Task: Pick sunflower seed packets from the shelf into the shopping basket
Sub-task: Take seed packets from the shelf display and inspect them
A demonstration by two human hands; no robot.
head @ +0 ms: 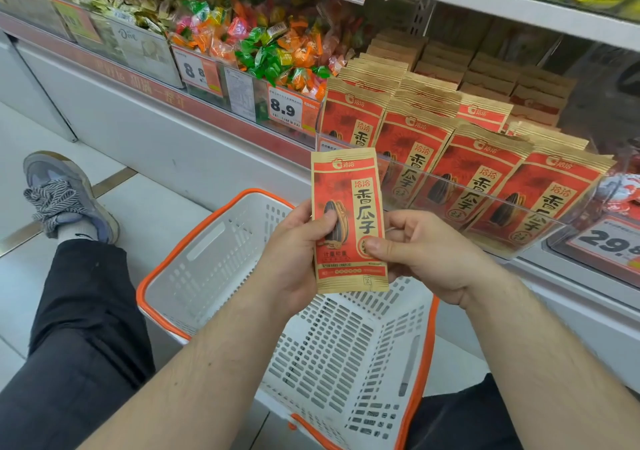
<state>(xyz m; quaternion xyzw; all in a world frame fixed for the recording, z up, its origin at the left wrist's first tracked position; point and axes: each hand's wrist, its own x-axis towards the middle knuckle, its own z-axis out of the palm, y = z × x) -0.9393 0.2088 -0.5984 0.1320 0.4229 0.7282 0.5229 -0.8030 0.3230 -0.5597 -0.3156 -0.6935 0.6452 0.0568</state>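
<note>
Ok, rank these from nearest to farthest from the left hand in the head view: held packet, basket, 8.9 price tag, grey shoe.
1. Held packet: gripped by the left hand.
2. Basket: directly below.
3. 8.9 price tag: above, on the shelf edge.
4. Grey shoe: far left, on the floor.

We see the packet (348, 221) at frame centre as kraft-look paper w/ matt tan edges and red print, top edge crimped. The rows of packets (460, 158) at right centre look the same, behind a clear glossy plastic guard (485, 207). The basket (332, 345) at bottom centre is white perforated plastic, matt, w/ a smooth orange rim. Candies (270, 44) at upper centre are in shiny crinkled film wrappers. The shelf (149, 127) front is smooth painted metal, approx. satin. The floor (20, 144) at left is glossy tile. Trousers (83, 328) at lower left are matt black cloth; the shoe (65, 193) is suede-like w/ woven laces.
</note>
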